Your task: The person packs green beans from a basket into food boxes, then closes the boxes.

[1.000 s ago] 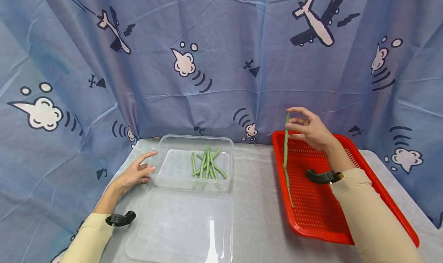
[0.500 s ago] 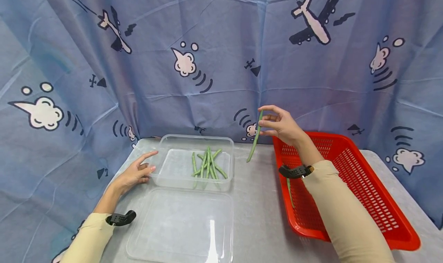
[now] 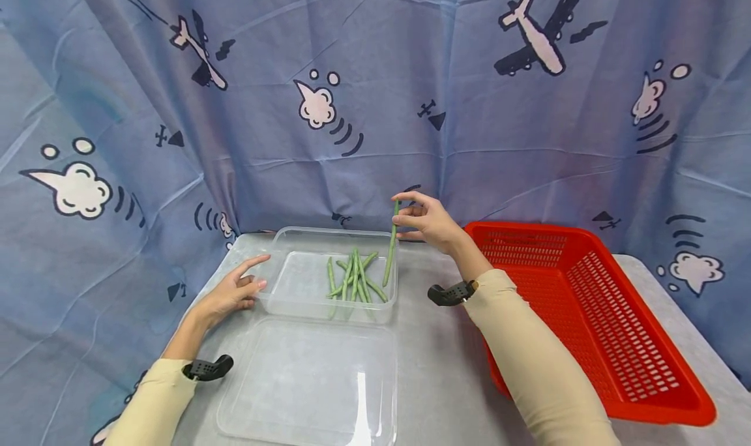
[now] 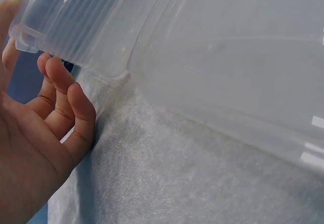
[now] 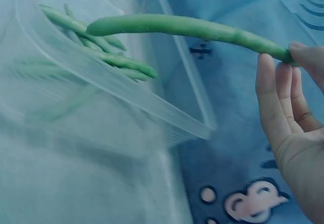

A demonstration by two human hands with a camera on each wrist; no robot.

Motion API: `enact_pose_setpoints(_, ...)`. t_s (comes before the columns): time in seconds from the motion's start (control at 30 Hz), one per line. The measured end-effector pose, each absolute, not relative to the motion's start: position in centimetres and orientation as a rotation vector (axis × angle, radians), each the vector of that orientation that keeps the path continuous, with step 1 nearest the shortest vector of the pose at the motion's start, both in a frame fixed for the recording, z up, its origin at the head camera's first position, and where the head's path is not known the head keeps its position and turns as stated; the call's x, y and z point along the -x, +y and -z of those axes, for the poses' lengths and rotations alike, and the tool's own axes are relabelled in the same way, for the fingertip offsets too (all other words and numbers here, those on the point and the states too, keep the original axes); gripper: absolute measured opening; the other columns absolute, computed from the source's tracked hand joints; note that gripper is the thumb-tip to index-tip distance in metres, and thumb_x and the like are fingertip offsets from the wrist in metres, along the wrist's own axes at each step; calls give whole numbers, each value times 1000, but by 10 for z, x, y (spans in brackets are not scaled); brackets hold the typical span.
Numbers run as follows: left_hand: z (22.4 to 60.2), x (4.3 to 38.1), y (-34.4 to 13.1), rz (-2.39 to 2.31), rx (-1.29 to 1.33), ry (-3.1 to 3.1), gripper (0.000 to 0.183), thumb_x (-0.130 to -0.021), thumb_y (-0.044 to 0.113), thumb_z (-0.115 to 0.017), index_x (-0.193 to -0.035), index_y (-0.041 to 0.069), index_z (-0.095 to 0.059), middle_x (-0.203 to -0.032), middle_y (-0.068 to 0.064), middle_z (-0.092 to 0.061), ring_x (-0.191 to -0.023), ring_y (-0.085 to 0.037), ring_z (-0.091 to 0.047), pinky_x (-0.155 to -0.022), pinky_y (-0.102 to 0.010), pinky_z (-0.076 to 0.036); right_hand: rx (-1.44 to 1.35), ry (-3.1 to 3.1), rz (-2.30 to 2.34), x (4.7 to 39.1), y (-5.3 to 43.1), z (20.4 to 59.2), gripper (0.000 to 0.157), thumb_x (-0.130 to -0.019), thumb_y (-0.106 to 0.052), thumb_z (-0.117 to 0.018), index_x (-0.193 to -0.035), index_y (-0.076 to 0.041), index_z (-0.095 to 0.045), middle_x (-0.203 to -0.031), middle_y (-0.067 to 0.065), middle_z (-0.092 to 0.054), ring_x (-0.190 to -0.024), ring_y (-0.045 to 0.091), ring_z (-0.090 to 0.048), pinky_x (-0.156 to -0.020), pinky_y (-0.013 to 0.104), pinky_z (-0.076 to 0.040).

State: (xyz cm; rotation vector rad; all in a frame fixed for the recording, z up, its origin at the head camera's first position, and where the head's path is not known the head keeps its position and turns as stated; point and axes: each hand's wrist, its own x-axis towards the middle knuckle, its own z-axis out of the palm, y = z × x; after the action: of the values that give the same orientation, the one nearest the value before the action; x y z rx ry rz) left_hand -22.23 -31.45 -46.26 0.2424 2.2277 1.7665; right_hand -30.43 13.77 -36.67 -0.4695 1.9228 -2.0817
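My right hand point(image 3: 431, 223) pinches one end of a green bean point(image 3: 390, 253) between thumb and fingertips. The bean hangs down over the right side of a clear plastic container point(image 3: 278, 310). Seen from the right wrist, its free end point(image 5: 101, 27) overlaps several green beans point(image 5: 121, 60) lying in the container. My left hand point(image 3: 231, 294) is at the container's left wall, index finger extended and fingertips right at the rim. The left wrist view shows its other fingers point(image 4: 83, 107) loosely bent beside the wall, holding nothing.
A clear lid point(image 3: 311, 381) lies flat on the grey table point(image 3: 434, 341) in front of the container. To the right stands a red plastic basket point(image 3: 592, 325), partly hidden by my right sleeve. A blue patterned curtain point(image 3: 364, 120) hangs behind the table.
My right hand has carried the green bean left from over the red basket to over the clear container. The left hand stays at the container's left wall.
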Motion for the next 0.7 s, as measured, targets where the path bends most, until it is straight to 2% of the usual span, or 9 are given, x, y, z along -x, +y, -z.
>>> enact_pose_setpoints(0.2, 462, 222, -312, -1775, -243, 2226, 65, -105, 12, -59, -161, 16, -28, -88, -4, -45, -73, -14, -48, -67, -28, -50, 461, 1908, 2056, 305, 114, 381, 55, -95, 4, -69, -145, 2, -48, -99, 15, -59, -105, 53, -52, -88, 54, -53)
enact_pose_setpoints(0.3, 462, 223, -312, -1776, -246, 2229, 65, -104, 13, -60, -161, 16, -28, -88, -4, -46, -72, -14, -48, -66, -28, -50, 485, 1884, 2032, 303, 103, 387, 50, -95, 5, -69, -142, 0, -52, -99, 15, -60, -105, 51, -54, -89, 57, -51)
enact_pose_setpoints(0.43, 462, 223, -312, -1777, -253, 2234, 65, -105, 13, -60, -161, 17, -29, -87, -4, -45, -72, -14, -47, -67, -28, -49, 519, 1857, 1982, 300, 92, 395, 47, -96, 5, -66, -141, 0, -53, -100, 16, -59, -98, 37, -61, -91, 60, -49)
enact_pose_setpoints(0.5, 462, 223, -312, -1774, -255, 2235, 64, -105, 13, -60, -161, 18, -29, -87, -4, -45, -72, -14, -47, -67, -28, -49, 522, 1845, 1959, 299, 88, 398, 46, -96, 7, -65, -141, 2, -52, -100, 17, -59, -95, 34, -62, -92, 62, -47)
enact_pose_setpoints(0.57, 462, 223, -312, -1768, -253, 2237, 64, -105, 13, -60, -161, 18, -29, -87, -4, -45, -73, -15, -47, -67, -29, -49, 523, 1852, 1928, 298, 85, 400, 44, -96, 8, -66, -138, 3, -55, -100, 17, -59, -97, 36, -62, -92, 62, -47)
enact_pose_setpoints(0.7, 463, 223, -312, -1769, -246, 2234, 64, -105, 12, -59, -161, 18, -28, -88, -4, -45, -72, -15, -47, -67, -29, -49, 536, 1879, 1889, 296, 83, 401, 37, -94, 9, -67, -130, 2, -60, -100, 20, -60, -105, 48, -59, -92, 62, -47)
